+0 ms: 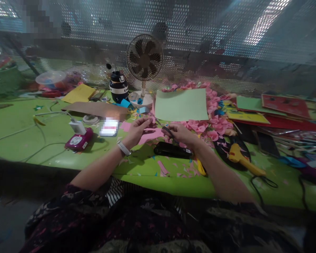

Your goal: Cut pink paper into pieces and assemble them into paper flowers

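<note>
No text, label or number can be read.

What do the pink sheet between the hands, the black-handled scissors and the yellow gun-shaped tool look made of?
Pink sheet: probably matte paper, thin with cut edges.
Black-handled scissors: likely plastic handles, dull metal blades, thin and greyish.
Yellow gun-shaped tool: apparently plastic, from its even colour, slight sheen.

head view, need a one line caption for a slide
At a green table, the right hand holds scissors and the left hand holds pink paper, with a fan behind.
</note>
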`<state>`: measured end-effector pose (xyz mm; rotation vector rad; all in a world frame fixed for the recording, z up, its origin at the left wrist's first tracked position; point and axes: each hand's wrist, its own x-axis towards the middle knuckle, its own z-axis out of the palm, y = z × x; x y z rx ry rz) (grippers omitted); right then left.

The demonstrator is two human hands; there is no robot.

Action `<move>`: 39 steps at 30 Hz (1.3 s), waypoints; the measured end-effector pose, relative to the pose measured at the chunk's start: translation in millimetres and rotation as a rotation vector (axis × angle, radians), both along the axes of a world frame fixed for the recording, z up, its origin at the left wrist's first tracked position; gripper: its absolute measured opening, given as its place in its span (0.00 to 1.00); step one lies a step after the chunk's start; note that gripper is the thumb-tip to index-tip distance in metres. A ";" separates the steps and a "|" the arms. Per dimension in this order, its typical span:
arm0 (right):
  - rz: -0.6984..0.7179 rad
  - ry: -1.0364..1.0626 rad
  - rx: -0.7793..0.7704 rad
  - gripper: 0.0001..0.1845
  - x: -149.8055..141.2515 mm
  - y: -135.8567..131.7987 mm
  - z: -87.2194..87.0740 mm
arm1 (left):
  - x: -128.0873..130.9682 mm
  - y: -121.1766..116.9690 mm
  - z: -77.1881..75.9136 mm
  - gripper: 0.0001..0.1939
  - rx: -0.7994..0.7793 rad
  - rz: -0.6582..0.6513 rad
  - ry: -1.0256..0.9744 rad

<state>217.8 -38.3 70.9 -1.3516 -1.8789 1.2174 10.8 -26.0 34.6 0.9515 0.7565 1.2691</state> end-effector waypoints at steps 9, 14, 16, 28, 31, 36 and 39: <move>-0.019 0.023 -0.002 0.32 2.4 3.0 -4.1 | -1.1 0.8 -0.7 0.11 0.005 0.009 -0.007; -0.150 0.092 0.057 0.34 10.5 12.8 -5.6 | -3.6 2.7 -2.8 0.12 -0.052 -0.019 0.026; -0.193 0.067 0.104 0.34 19.1 19.2 -5.6 | -4.3 4.0 -3.8 0.11 -0.087 -0.034 0.025; -0.359 -0.725 0.351 0.12 73.8 49.3 -10.7 | -1.6 6.9 -4.4 0.09 -0.171 -0.032 -0.109; -0.358 -0.847 0.323 0.14 74.8 51.4 -14.5 | -0.3 6.0 -4.7 0.04 -0.153 -0.020 -0.118; -0.297 -0.959 0.291 0.15 73.7 50.3 -16.1 | -0.2 9.0 -10.2 0.05 -0.088 -0.041 -0.112; -0.288 -1.035 0.260 0.15 71.4 48.4 -14.9 | -1.0 10.1 -11.9 0.08 -0.074 -0.076 -0.098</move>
